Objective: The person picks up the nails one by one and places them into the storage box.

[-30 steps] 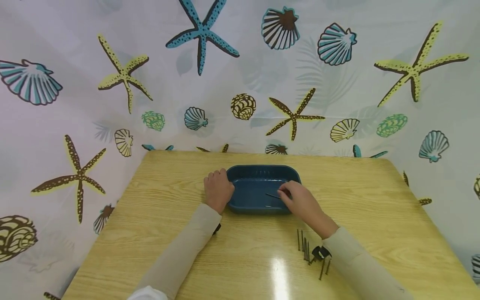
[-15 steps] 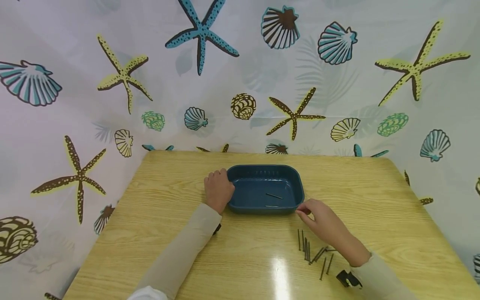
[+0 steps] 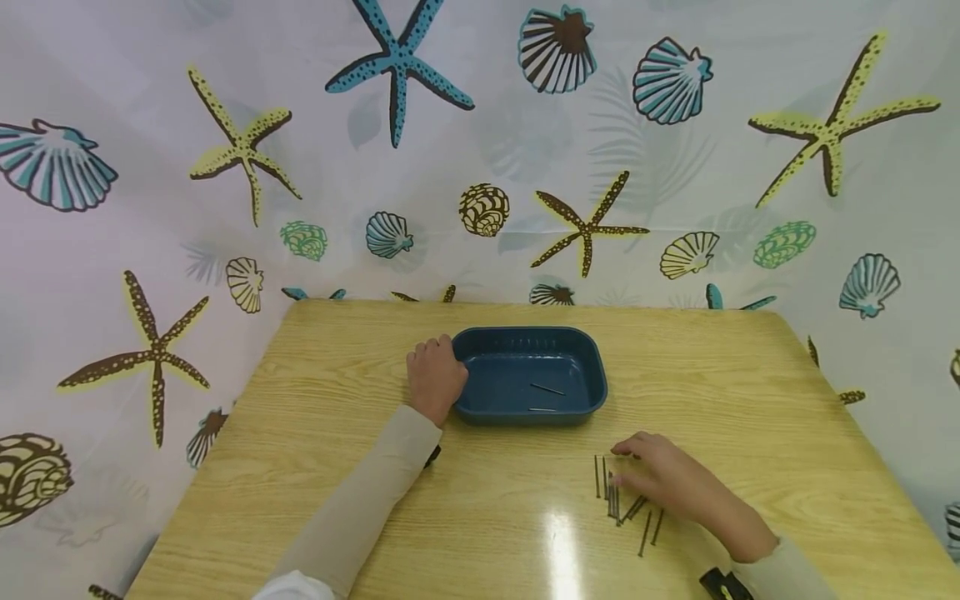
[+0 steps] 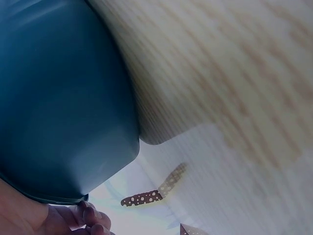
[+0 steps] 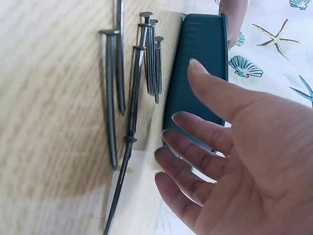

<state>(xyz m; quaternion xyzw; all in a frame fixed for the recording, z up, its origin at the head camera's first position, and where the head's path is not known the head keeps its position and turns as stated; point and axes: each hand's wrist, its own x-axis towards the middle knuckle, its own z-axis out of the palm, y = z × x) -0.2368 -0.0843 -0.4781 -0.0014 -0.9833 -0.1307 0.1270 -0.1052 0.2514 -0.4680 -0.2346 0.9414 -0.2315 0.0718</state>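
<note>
A dark blue rectangular dish (image 3: 491, 392) sits on the table, and two nails (image 3: 547, 389) lie on its floor. My left hand (image 3: 437, 379) grips the dish's left end, its fingers curled at the rim (image 4: 63, 200) in the left wrist view. Several long dark nails (image 3: 647, 533) lie loosely grouped on the table, front right of the dish. Over them hovers my right hand (image 3: 667, 477), thumb and fingers spread with nothing between them. The right wrist view shows the nails (image 5: 110, 98) with flat round heads, beside the bare palm (image 5: 264, 152).
The wood-grain table (image 3: 360, 350) ends at a hanging white cloth (image 3: 450, 167) printed with shells and starfish, which also runs down both sides. A bright reflection lies on the tabletop in front of the dish.
My right hand released a nail into the dish, drew back over its right end and came down to the nails on the table, fingers spreading. My left hand has stayed on the dish.
</note>
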